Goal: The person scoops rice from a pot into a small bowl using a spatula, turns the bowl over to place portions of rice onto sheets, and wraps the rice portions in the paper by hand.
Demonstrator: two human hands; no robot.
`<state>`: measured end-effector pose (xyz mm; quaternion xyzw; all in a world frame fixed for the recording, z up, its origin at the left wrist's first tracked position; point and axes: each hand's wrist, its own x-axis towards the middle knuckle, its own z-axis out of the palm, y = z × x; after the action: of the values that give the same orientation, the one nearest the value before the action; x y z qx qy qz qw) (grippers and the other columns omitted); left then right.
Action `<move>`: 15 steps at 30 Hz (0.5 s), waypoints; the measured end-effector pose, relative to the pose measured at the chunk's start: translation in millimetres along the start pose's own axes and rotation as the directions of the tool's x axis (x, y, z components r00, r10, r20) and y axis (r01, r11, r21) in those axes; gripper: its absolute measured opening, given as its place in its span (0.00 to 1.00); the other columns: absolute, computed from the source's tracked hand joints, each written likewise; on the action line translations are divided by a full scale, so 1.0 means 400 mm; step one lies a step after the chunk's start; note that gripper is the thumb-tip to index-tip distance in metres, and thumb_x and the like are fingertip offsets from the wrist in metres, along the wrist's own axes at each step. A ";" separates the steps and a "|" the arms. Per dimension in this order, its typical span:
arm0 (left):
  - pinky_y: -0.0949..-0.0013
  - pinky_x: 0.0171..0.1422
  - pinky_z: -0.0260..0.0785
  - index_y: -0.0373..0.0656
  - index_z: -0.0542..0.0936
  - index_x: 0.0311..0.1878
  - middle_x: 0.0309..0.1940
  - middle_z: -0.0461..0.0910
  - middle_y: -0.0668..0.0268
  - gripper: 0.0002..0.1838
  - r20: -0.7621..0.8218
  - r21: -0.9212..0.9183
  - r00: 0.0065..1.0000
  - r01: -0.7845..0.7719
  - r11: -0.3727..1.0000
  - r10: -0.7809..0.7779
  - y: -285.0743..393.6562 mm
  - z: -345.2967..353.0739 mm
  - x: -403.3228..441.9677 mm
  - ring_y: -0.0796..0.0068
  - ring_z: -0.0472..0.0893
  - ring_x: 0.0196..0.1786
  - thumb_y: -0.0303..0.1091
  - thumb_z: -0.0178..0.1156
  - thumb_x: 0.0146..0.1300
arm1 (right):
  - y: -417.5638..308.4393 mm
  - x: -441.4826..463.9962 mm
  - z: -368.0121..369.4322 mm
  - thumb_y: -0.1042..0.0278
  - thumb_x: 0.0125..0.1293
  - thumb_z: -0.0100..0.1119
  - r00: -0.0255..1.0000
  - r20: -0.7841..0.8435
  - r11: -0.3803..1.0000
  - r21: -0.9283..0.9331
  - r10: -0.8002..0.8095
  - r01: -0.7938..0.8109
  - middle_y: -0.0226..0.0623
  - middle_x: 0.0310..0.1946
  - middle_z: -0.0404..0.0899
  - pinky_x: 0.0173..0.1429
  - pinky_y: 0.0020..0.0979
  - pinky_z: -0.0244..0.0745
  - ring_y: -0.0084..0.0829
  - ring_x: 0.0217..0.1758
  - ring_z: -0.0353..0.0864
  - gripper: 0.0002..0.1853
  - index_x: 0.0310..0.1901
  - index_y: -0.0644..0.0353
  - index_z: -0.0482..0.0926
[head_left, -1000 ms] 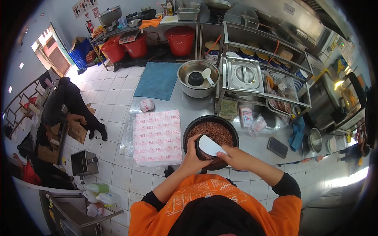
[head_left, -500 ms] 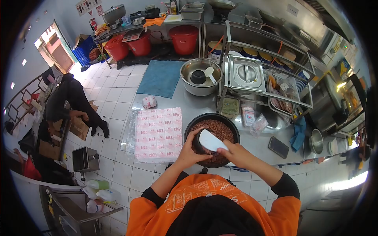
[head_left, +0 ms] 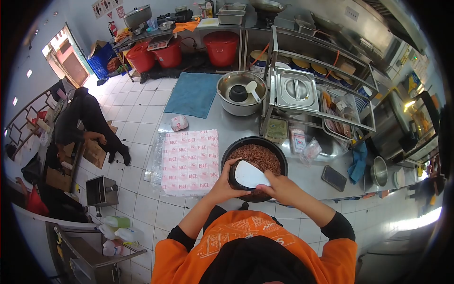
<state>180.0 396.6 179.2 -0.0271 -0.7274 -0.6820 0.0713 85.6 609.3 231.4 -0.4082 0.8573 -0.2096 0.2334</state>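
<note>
A black pot (head_left: pixel 258 154) of reddish-brown rice stands at the counter's front edge. Over its near left part, my left hand (head_left: pixel 226 182) is wrapped round a small dark cup (head_left: pixel 232 176). My right hand (head_left: pixel 282 188) grips a white rice paddle (head_left: pixel 250 174), whose broad blade lies across the cup's mouth and hides what is inside. Left of the pot is a stack of printed wrapping paper (head_left: pixel 190 162), with a wrapped bundle (head_left: pixel 179 123) just behind it.
Behind the pot stands a metal bowl (head_left: pixel 240 107) holding a black cup and a paddle. A steel rack (head_left: pixel 321 111) with a lidded pan is at right, near a phone (head_left: pixel 334 177). A blue cloth (head_left: pixel 190 94) lies at the back left. Another person (head_left: pixel 90 118) bends at far left.
The cup and paddle have moved slightly left and toward me, and the blade now covers more of the cup's mouth. Earlier the whole view shifted slightly.
</note>
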 end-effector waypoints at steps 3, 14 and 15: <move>0.65 0.74 0.56 0.43 0.56 0.69 0.64 0.63 0.57 0.54 -0.079 -0.131 0.997 -0.010 0.991 0.000 0.017 0.019 0.008 0.64 0.63 0.69 0.30 0.80 0.40 | -0.032 0.002 -0.059 0.40 0.70 0.49 0.996 -0.083 1.000 0.007 0.020 -0.020 0.60 0.30 0.80 0.43 0.53 0.74 0.61 0.36 0.80 0.27 0.48 0.62 0.67; 0.62 0.76 0.55 0.46 0.52 0.72 0.67 0.59 0.59 0.56 -0.090 -0.089 0.990 -0.115 0.989 0.107 0.026 -0.016 0.021 0.64 0.61 0.71 0.23 0.78 0.40 | -0.038 0.019 -0.068 0.42 0.69 0.50 0.983 -0.180 0.998 -0.052 -0.033 0.024 0.58 0.30 0.81 0.41 0.53 0.76 0.61 0.34 0.81 0.26 0.51 0.60 0.69; 0.62 0.76 0.56 0.47 0.50 0.72 0.67 0.58 0.58 0.57 -0.090 -0.056 0.992 -0.094 0.994 0.089 0.053 -0.017 0.024 0.65 0.61 0.71 0.20 0.76 0.42 | -0.029 0.035 -0.080 0.45 0.70 0.50 0.973 -0.225 0.995 0.094 0.050 -0.029 0.58 0.31 0.81 0.42 0.51 0.76 0.60 0.35 0.81 0.24 0.51 0.61 0.70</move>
<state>174.0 390.8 202.1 -0.0326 -0.7006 -0.7002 0.1335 66.4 596.6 260.5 -0.3534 0.8760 -0.2886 0.1565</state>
